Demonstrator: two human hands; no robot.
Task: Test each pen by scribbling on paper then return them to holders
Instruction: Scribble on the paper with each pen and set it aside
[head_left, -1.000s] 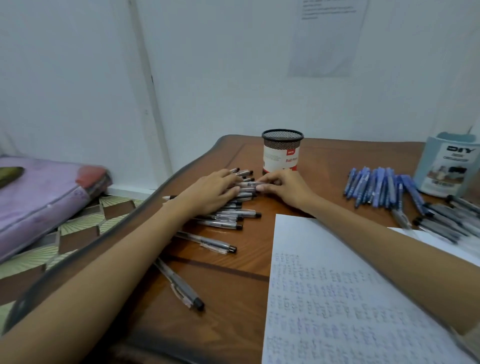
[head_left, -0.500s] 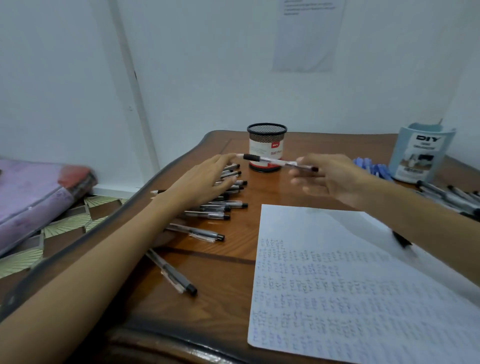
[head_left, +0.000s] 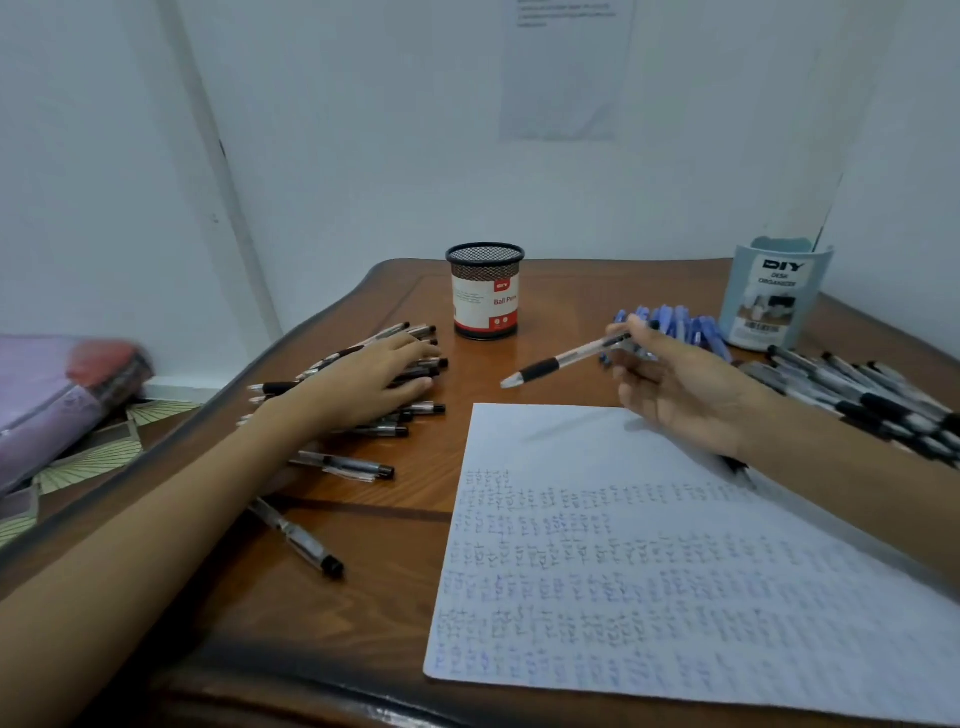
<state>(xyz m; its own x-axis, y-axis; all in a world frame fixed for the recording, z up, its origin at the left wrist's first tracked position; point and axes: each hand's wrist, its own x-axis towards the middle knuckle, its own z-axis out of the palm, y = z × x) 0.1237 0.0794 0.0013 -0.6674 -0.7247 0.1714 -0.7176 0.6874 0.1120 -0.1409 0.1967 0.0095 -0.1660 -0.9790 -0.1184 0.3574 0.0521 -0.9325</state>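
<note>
1. Head view, right hand (head_left: 680, 389): its fingers are curled round the rear end of a clear pen (head_left: 566, 361), thumb and forefinger pinching the barrel; the black grip and silver tip stick out to the left of the fingertips, tilted down, in the air above the table (head_left: 395, 571) just past the far edge of the paper (head_left: 623, 545)
2. Head view, left hand (head_left: 374, 382): it lies palm down with the fingers straight and together, pressing on a heap of black pens (head_left: 415, 410); the pens run under the palm and fingers, and their ends show beyond the fingertips and behind the wrist
3. Two stray pens, one (head_left: 345, 465) beside the left forearm and one (head_left: 298, 538) nearer the table's front edge, lie apart from either hand
4. A mesh holder (head_left: 485, 291) stands upright beyond the fingertips of both hands, between them
5. A row of blue pens (head_left: 670, 319) lies just behind the right hand's knuckles, with a pale blue organizer (head_left: 774, 293) standing beyond them
6. More dark pens (head_left: 857, 395) lie to the right of the right wrist
7. The paper, covered in rows of small scribbles, lies under the right forearm
</note>
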